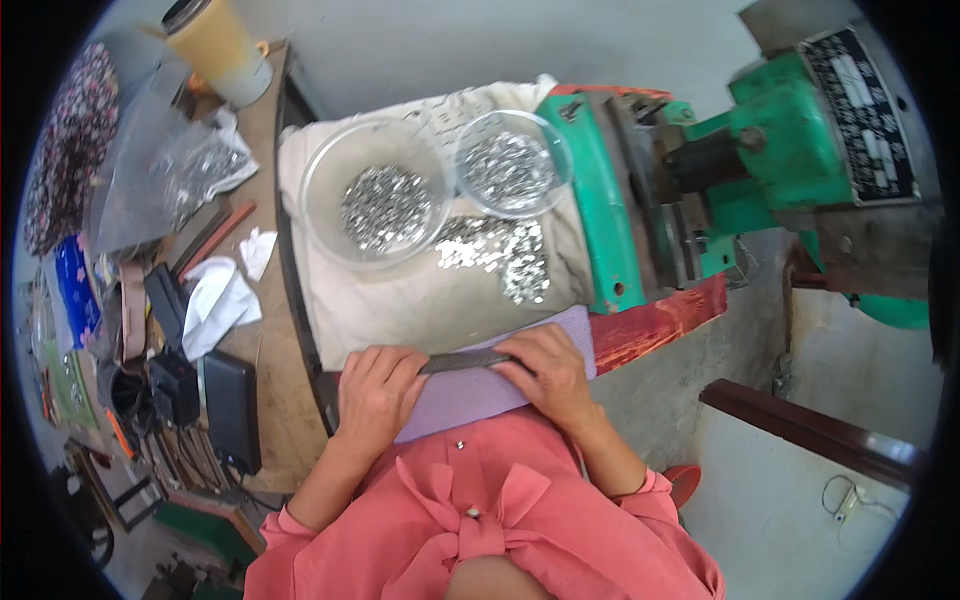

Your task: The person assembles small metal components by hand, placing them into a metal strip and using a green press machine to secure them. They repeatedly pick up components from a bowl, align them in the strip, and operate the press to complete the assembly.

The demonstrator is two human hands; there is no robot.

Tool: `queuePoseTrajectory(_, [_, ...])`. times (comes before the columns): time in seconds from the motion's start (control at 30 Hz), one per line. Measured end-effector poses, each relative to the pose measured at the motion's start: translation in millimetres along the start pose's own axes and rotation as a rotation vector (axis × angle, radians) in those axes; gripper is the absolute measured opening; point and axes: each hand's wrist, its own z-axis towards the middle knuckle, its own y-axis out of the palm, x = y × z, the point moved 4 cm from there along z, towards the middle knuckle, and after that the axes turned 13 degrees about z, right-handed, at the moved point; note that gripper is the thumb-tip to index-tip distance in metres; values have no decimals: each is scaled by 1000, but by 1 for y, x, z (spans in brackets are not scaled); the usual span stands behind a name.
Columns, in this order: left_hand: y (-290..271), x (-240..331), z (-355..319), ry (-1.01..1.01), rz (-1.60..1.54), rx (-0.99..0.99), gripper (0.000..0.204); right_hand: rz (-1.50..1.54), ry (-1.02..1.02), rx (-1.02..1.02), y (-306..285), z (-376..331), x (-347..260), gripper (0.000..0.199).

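A dark, narrow flat bar (pixel 460 362) lies crosswise at the near edge of the cloth. My left hand (pixel 378 392) is closed around its left end, and my right hand (pixel 550 375) grips its right end. Under the bar is a purple ribbed pad (pixel 465 405). Beyond my hands, several small shiny metal pieces (pixel 520 262) lie loose on the beige cloth (pixel 370 315). A large clear round tub (pixel 312 215) at left and a smaller clear tub (pixel 566 165) at right hold more such metal pieces.
A green machine press (pixel 610 250) stands close on the right, its head (pixel 800 130) reaching over. On the left, a wooden table (pixel 280 400) carries a black case (pixel 232 410), white tissue (pixel 215 305) and plastic bags (pixel 150 170). A yellow tumbler (pixel 220 50) stands at the back left.
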Motion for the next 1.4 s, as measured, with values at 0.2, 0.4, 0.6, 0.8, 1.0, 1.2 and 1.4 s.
queuePoseTrajectory(0.2, [-17, 20, 16, 91, 20, 20, 27, -17, -56, 71, -28, -7, -8, 27])
queuePoseTrajectory(0.4, [-30, 73, 84, 349, -38, 144, 29, -98, -41, 285, -96, -19, -18, 26])
queuePoseTrajectory(0.6, [-22, 126, 178, 715, -27, 202, 17, -259, -68, 588, -156, -28, -17, 25])
queuePoseTrajectory(0.8, [-3, 159, 238, 908, 127, 230, 8, -284, -30, 724, -174, -20, 1, 26])
queuePoseTrajectory(1.0, [14, 175, 254, 1027, 191, 203, 11, -240, 57, 753, -170, -26, 13, 24])
queuePoseTrajectory(1.2, [11, 199, 237, 1145, 209, 196, 7, -287, 94, 750, -161, -51, 3, 24])
queuePoseTrajectory(1.4, [21, 205, 230, 1140, 349, 132, 10, -226, 104, 776, -157, -56, 14, 24])
